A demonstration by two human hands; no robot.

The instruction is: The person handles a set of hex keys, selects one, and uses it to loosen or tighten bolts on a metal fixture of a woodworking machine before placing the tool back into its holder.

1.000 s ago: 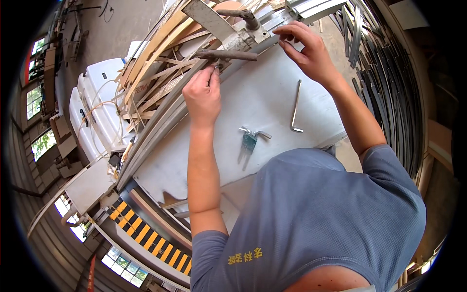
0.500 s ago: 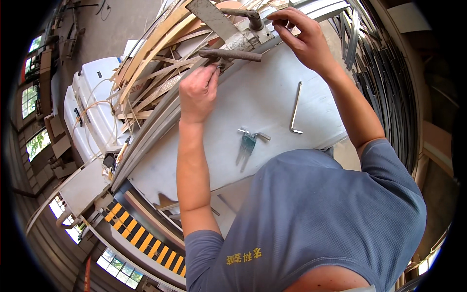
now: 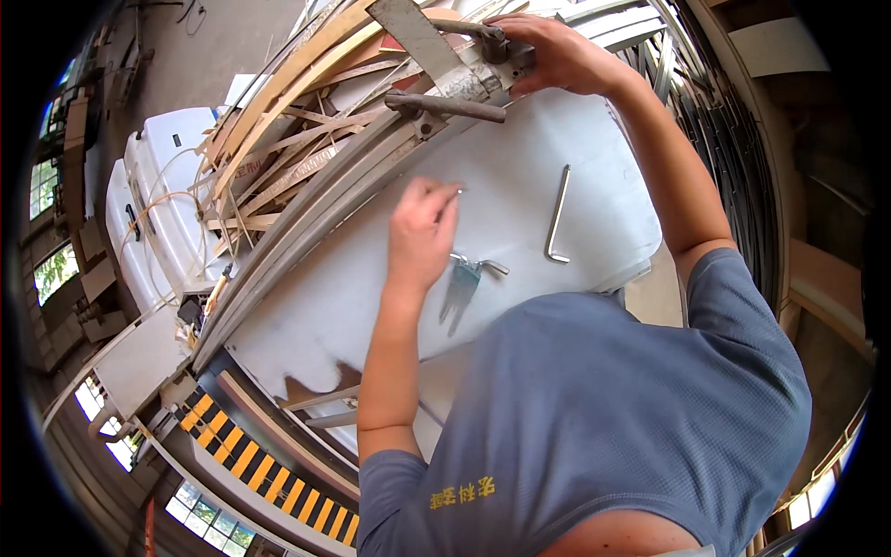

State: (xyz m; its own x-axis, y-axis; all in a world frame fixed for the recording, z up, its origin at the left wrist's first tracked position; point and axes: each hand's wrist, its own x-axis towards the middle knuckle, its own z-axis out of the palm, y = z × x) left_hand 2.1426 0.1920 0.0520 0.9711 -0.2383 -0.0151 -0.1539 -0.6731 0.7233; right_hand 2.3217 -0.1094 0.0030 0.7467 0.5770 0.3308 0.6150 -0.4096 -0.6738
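My left hand (image 3: pixel 423 232), slightly blurred, is closed in a pinch above the pale sheet-metal surface (image 3: pixel 325 288). A tiny shiny metal piece shows at its fingertips; its kind is too small to tell. My right hand (image 3: pixel 568 58) is wrapped round the right end of a worn metal bracket (image 3: pixel 471 82), fingers over the top and thumb below. Two dark round rods (image 3: pixel 450 106) stick out of this bracket, which sits on the long rail. Below my left hand lies a folding hex key set (image 3: pixel 461 283) with a green holder. A loose L-shaped hex key (image 3: pixel 559 213) lies to its right.
Beyond the rail (image 3: pixel 278 246) lies a heap of wood strips (image 3: pixel 292 139). White cabinet-like housings (image 3: pixel 167 176) stand at the left. Dark metal strips (image 3: pixel 724 158) are stacked at the right. A yellow-and-black striped edge (image 3: pixel 269 464) runs at the lower left.
My left hand has left the bracket's near rod and come back toward me and rightward, a tiny shiny piece at its fingertips. My right hand has moved left onto the bracket's end.
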